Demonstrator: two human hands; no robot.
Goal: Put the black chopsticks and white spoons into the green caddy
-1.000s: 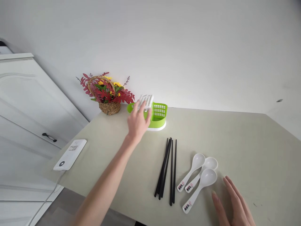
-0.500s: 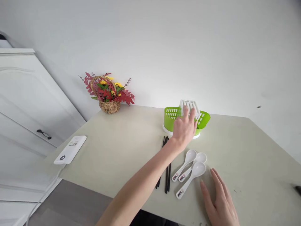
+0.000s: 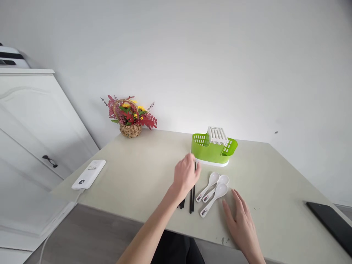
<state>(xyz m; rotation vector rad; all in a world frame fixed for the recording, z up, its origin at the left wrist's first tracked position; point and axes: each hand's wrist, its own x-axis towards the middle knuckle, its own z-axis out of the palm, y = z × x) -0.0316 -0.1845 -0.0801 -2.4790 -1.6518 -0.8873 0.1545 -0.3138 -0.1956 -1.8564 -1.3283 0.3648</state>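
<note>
My left hand (image 3: 186, 173) is over the upper part of the black chopsticks (image 3: 191, 196), its fingers curled in. Whether it grips any of them is hidden beneath the hand. Beside the chopsticks lie three white spoons (image 3: 213, 179), partly overlapping, with labels on their handles. Just right of the spoons, my right hand (image 3: 240, 220) rests on the table with fingers stretched out, holding nothing. A green cutlery basket (image 3: 210, 152) on a white base stands behind, and a white slotted rack (image 3: 217, 135) sits across its top.
A wicker basket of artificial flowers (image 3: 130, 130) stands by the wall at the back left. At the left edge of the table (image 3: 132, 176) lies a white power bank (image 3: 89, 174) with a cable. A black phone-like slab (image 3: 331, 222) lies at the right edge.
My left hand has left the white rack and come down toward me, onto the chopsticks. The rack stays on the basket. The camera view has shifted, showing the black slab at right.
</note>
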